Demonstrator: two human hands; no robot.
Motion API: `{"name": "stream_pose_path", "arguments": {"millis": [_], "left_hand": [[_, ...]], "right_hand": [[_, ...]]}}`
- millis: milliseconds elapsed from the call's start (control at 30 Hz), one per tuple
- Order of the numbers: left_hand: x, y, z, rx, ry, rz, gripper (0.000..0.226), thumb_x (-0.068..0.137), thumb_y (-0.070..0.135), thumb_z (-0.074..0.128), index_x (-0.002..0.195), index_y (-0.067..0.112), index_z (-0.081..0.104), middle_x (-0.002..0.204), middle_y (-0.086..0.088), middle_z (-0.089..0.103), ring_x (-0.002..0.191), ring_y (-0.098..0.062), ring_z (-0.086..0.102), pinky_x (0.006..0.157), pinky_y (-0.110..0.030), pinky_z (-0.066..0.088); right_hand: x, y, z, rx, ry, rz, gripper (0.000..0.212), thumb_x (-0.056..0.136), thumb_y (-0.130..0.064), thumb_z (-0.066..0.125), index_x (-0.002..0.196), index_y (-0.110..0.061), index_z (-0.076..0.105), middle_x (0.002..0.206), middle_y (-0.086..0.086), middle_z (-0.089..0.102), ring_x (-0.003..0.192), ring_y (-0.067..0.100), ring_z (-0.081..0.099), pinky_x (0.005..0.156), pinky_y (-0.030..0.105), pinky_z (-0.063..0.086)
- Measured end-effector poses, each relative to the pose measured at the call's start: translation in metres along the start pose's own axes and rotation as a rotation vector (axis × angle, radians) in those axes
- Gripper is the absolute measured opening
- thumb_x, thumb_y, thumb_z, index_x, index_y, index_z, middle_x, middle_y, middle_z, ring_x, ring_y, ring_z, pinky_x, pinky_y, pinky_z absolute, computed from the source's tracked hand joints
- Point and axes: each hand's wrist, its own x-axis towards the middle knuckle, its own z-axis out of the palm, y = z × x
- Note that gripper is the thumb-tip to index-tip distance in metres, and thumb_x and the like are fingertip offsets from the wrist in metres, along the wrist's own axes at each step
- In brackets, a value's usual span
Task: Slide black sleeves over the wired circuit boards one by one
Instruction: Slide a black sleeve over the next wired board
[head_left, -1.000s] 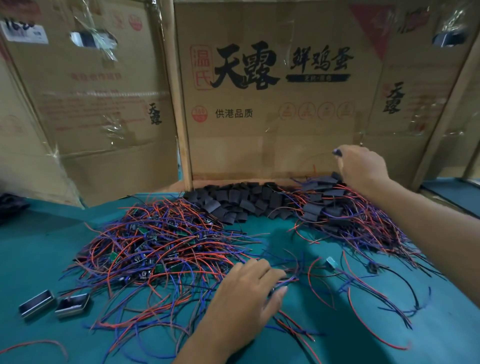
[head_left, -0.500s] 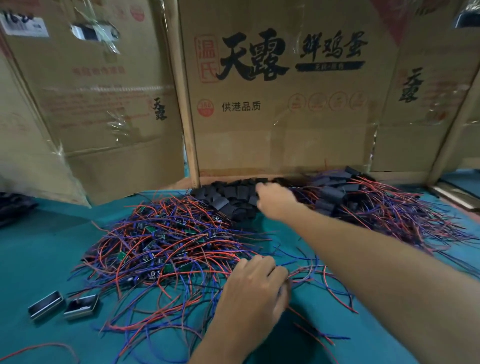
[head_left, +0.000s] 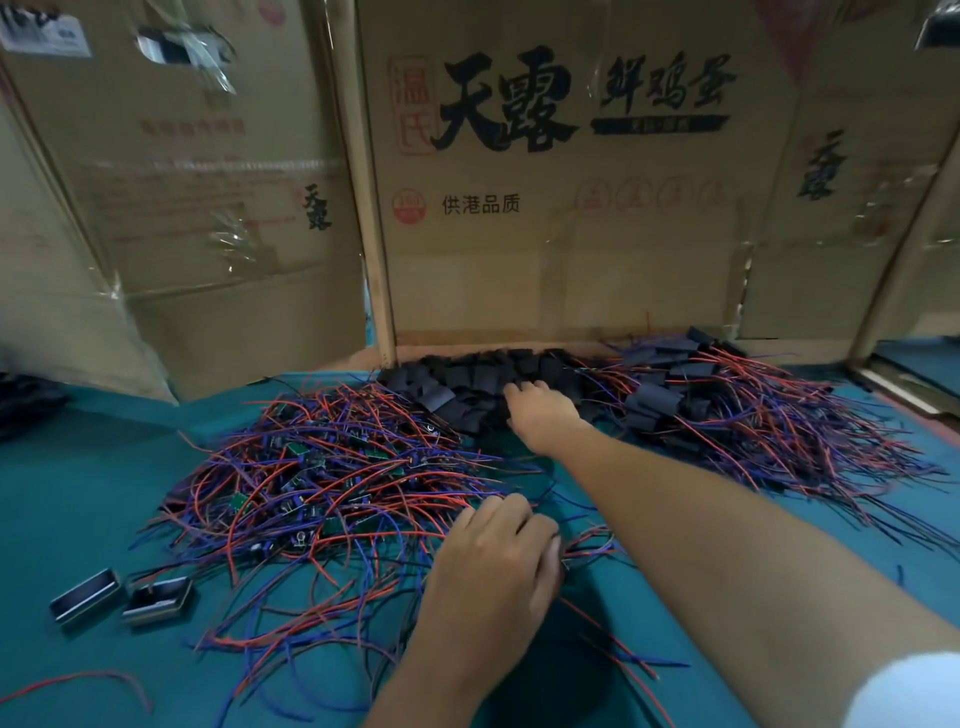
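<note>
A heap of loose black sleeves (head_left: 467, 382) lies at the back of the teal table, against a cardboard box. My right hand (head_left: 540, 410) reaches onto this heap, palm down, its fingertips buried among the sleeves. To the left sprawls a tangle of red and blue wires with small green circuit boards (head_left: 322, 478). My left hand (head_left: 498, 561) rests on the near right edge of the tangle, fingers curled around some wires; the board there is hidden. A pile of sleeved boards (head_left: 670, 400) with trailing wires sits at the back right.
Tall cardboard boxes (head_left: 545, 249) wall off the back of the teal table (head_left: 78, 493). Two small metal cases (head_left: 85, 595) (head_left: 156, 600) lie near the left front. A stray red wire (head_left: 78, 678) curls at the bottom left.
My right hand has swung from the sleeved pile at the back right over to the loose sleeves in the middle. My left hand's fingers have curled in on the wires.
</note>
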Motion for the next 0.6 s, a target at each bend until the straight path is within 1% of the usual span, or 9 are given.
{"name": "stream_pose_path", "arguments": {"millis": [100,167,300,367,433,533,600], "left_hand": [[0.001,0.003,0.002,-0.016,0.012,0.020,0.021,0.095,0.029,0.045,0.088,0.022,0.064,0.083,0.005,0.053,0.077,-0.018,0.054,0.065,-0.033,0.048],[0.000,0.001,0.003,-0.011,0.006,0.015,0.022,0.095,0.030,0.045,0.088,0.022,0.064,0.083,0.005,0.054,0.077,-0.018,0.055,0.065,-0.034,0.049],[-0.001,-0.004,0.002,-0.024,-0.006,-0.037,0.022,0.097,0.032,0.046,0.089,0.022,0.064,0.086,0.006,0.055,0.082,-0.018,0.055,0.070,-0.035,0.048],[0.000,-0.003,0.002,-0.020,0.001,-0.044,0.021,0.097,0.031,0.047,0.089,0.021,0.064,0.086,0.005,0.055,0.082,-0.019,0.054,0.070,-0.035,0.047],[0.001,-0.001,0.004,-0.012,0.010,-0.048,0.021,0.097,0.030,0.047,0.088,0.020,0.063,0.085,0.004,0.054,0.081,-0.020,0.053,0.070,-0.035,0.046],[0.000,-0.002,0.003,-0.047,0.047,-0.097,0.020,0.096,0.027,0.049,0.089,0.017,0.065,0.086,0.002,0.055,0.081,-0.021,0.053,0.072,-0.038,0.048],[0.000,-0.006,0.003,-0.098,0.118,-0.213,0.015,0.093,0.025,0.057,0.100,0.014,0.065,0.097,0.000,0.057,0.092,-0.023,0.055,0.082,-0.038,0.048]], "right_hand": [[0.001,-0.004,-0.001,-0.020,0.003,-0.032,0.043,0.096,-0.004,0.048,0.136,-0.004,0.033,0.124,0.020,0.054,0.115,0.037,0.047,0.084,0.044,0.045],[0.000,-0.006,-0.001,-0.063,0.033,-0.062,0.046,0.094,-0.002,0.048,0.137,-0.005,0.032,0.125,0.020,0.052,0.115,0.037,0.047,0.084,0.042,0.043],[-0.004,-0.009,0.000,-0.102,0.177,-0.063,0.037,0.095,-0.007,0.048,0.132,-0.003,0.041,0.125,0.019,0.052,0.114,0.035,0.049,0.088,0.041,0.044],[-0.009,-0.010,0.002,-0.084,0.182,-0.091,0.037,0.093,-0.006,0.052,0.129,-0.003,0.044,0.122,0.018,0.052,0.112,0.034,0.050,0.088,0.041,0.045],[-0.018,-0.012,0.000,0.024,0.148,-0.103,0.034,0.093,-0.005,0.053,0.126,-0.004,0.046,0.121,0.017,0.052,0.112,0.034,0.050,0.088,0.041,0.045],[-0.035,-0.018,-0.016,0.265,0.140,-0.042,0.017,0.098,-0.011,0.049,0.115,-0.008,0.052,0.114,0.014,0.054,0.107,0.033,0.052,0.084,0.040,0.045],[-0.053,-0.025,-0.033,0.455,0.156,0.034,0.011,0.098,-0.014,0.049,0.107,-0.010,0.055,0.111,0.012,0.056,0.102,0.032,0.055,0.083,0.038,0.046]]}}
